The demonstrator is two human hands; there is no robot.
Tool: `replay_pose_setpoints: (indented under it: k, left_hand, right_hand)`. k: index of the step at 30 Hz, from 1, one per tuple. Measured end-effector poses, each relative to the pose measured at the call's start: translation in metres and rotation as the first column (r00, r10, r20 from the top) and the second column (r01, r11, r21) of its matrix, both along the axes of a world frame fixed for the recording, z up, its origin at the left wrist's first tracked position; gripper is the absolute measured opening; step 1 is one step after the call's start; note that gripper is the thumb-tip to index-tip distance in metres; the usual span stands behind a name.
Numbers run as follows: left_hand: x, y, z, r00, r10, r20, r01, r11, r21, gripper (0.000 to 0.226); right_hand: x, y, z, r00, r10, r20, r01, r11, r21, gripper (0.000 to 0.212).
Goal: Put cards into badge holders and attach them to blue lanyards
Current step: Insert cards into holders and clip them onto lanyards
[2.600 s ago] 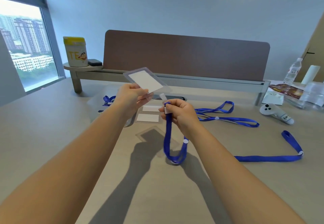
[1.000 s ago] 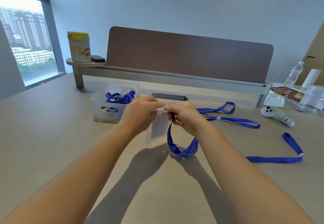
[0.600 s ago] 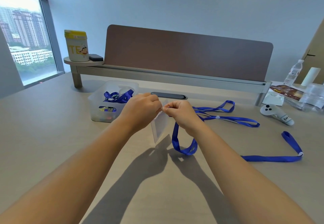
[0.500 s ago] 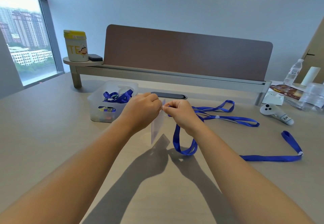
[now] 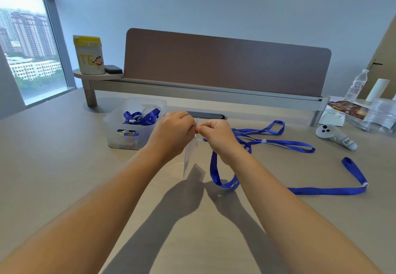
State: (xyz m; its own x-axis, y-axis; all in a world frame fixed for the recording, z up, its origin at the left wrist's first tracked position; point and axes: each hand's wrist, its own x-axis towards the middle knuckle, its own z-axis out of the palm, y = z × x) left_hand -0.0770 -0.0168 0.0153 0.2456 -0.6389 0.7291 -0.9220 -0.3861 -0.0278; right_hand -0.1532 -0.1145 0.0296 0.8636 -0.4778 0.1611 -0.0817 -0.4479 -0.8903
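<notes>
Nearest the camera, two bare forearms reach out over the table (image 5: 64,166) and throw long shadows across it. They meet above its middle, where the left hand (image 5: 173,134) pinches the top edge of a clear badge holder (image 5: 189,155). The holder hangs edge-on, tilted slightly, with its lower corner just above the table. The right hand (image 5: 216,134) is closed on the clip end of a blue lanyard (image 5: 216,173); the clip itself is hidden between the fingertips. The strap drops from that hand in a loop whose bottom rests on the table.

The step in hand appears to be fastening the clip through the holder's slot. To do it well, the left hand should keep the top edge steady and turned towards the clip, while the right hand opens the clip fully, passes it through the slot and lets it close — then a light tug would confirm that it has caught. Keeping the holder upright should stop the card sliding out.

Further back, to the right, two more lanyards (image 5: 278,142) lie loose, one (image 5: 330,190) stretched out alone. To the left stands a clear plastic bin (image 5: 120,136) holding more blue straps. Behind everything is a brown desk divider (image 5: 225,63).
</notes>
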Motion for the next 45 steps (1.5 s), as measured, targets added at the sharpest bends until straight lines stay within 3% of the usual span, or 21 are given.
replay_pose_setpoints:
  k: [5,15,17,21,24,27,32,37,41,43,45]
  left_hand:
    - [-0.006,-0.008,0.002,0.935,-0.027,-0.354,-0.059,0.971,-0.23,0.023]
    - [-0.009,-0.014,0.004,0.804,-0.081,-0.59,-0.159,0.925,-0.344,0.025]
    - [-0.008,-0.014,0.006,0.722,-0.155,-0.674,-0.154,0.914,-0.376,0.024]
    - [-0.005,-0.007,0.011,0.403,-0.408,-0.819,-0.122,0.863,-0.49,0.025]
    - [-0.008,-0.004,0.013,0.334,-0.437,-0.835,-0.077,0.87,-0.486,0.028]
    - [-0.012,-0.001,0.008,0.375,-0.366,-0.852,-0.048,0.91,-0.413,0.036]
    - [-0.012,0.003,-0.006,0.579,-0.192,-0.793,0.025,0.976,-0.217,0.039]
    - [-0.007,0.007,-0.01,0.776,0.015,-0.631,-0.118,0.986,-0.122,0.03]
    - [-0.002,0.016,-0.007,0.898,0.115,-0.425,-0.204,0.964,-0.171,0.026]
    - [0.0,0.022,-0.006,0.935,0.119,-0.335,-0.199,0.956,-0.214,0.022]
    - [0.0,0.025,-0.002,0.948,0.133,-0.29,-0.204,0.951,-0.232,0.019]
  right_hand:
    - [0.007,0.003,-0.002,0.997,-0.03,0.068,0.032,0.999,-0.027,0.03]
    - [0.008,0.007,-0.005,0.991,-0.031,0.127,0.051,0.986,-0.157,0.024]
    - [0.008,0.006,-0.003,0.991,-0.025,0.13,0.043,0.989,-0.144,0.026]
    - [0.008,-0.002,0.007,0.998,-0.007,0.07,0.005,0.999,0.032,0.025]
    - [0.006,-0.007,0.012,0.998,0.03,0.048,-0.04,0.972,0.232,0.019]
    - [0.003,-0.009,0.013,0.996,0.075,0.042,-0.085,0.919,0.385,0.021]
    - [-0.003,-0.01,0.015,0.996,0.088,0.03,-0.092,0.859,0.503,0.022]
    - [-0.004,-0.012,0.023,0.993,0.119,-0.011,-0.095,0.844,0.527,0.021]
    - [-0.004,-0.011,0.029,0.989,0.082,-0.121,-0.041,0.95,0.31,0.026]
    - [-0.001,-0.011,0.03,0.977,0.007,-0.213,0.002,0.999,0.044,0.022]
    - [0.005,-0.01,0.025,0.961,-0.081,-0.264,0.004,0.96,-0.281,0.025]
